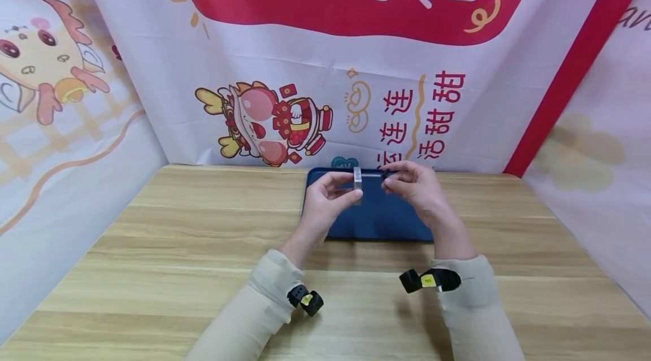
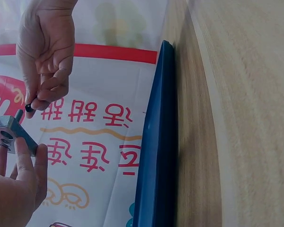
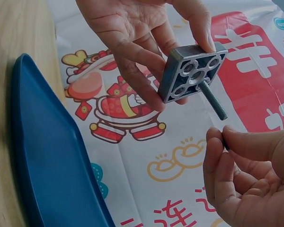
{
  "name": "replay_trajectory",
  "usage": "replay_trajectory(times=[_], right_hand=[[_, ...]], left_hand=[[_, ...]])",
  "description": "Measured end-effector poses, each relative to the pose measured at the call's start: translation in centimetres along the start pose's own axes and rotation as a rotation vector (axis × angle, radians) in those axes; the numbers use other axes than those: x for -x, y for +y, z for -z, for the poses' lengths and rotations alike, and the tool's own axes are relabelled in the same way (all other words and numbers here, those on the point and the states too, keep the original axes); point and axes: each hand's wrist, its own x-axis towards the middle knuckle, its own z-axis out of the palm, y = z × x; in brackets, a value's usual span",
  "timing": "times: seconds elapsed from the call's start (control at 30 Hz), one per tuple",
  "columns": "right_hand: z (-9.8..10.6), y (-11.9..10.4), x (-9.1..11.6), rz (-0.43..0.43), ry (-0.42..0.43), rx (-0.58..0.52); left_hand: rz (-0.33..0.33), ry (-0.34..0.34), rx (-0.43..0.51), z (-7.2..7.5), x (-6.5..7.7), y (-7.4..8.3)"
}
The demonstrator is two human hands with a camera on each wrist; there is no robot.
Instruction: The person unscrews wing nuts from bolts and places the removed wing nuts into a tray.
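Note:
My left hand (image 1: 325,205) grips a square silver metal block (image 3: 197,75) by its edges, thumb on one side and fingers on the other. The block has round holes at its corners and a ribbed face. A threaded bolt (image 3: 214,101) sticks out from around its middle, toward my right hand (image 3: 255,175). That hand pinches a small black piece (image 3: 226,143) between thumb and index finger, just off the bolt's free end in the right wrist view. Fingers cover most of the black piece, so its exact kind does not show.
Beneath the hands a blue tray (image 1: 376,228) lies on the wooden table (image 1: 203,248), near its back edge. Behind the table hangs a printed cloth (image 1: 315,56) with red lettering and cartoon figures. A small black camera is on each sleeve.

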Motion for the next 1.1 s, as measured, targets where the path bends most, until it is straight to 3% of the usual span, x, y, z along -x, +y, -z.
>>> replay_trajectory(times=[0.23, 0.4, 0.57, 0.73, 1.1], right_hand=[[0.7, -0.1, -0.2, 0.018, 0.084, 0.075], [1.7, 0.5, -0.2, 0.034, 0.082, 0.141], [2.6, 1.6, -0.5, -0.004, 0.08, 0.27], [3.3, 2.7, -0.8, -0.035, 0.047, 0.404], [3.7, 4.4, -2.4, 0.025, -0.051, 0.606]], left_hand=[[0.004, 0.005, 0.003, -0.1, -0.1, 0.0], [0.003, 0.018, 0.012, 0.0, -0.2, 0.0], [0.007, 0.024, 0.017, 0.2, -0.2, -0.2], [0.01, 0.018, 0.015, 0.2, -0.3, -0.3], [0.025, 0.02, 0.004, 0.3, -0.3, -0.4]])
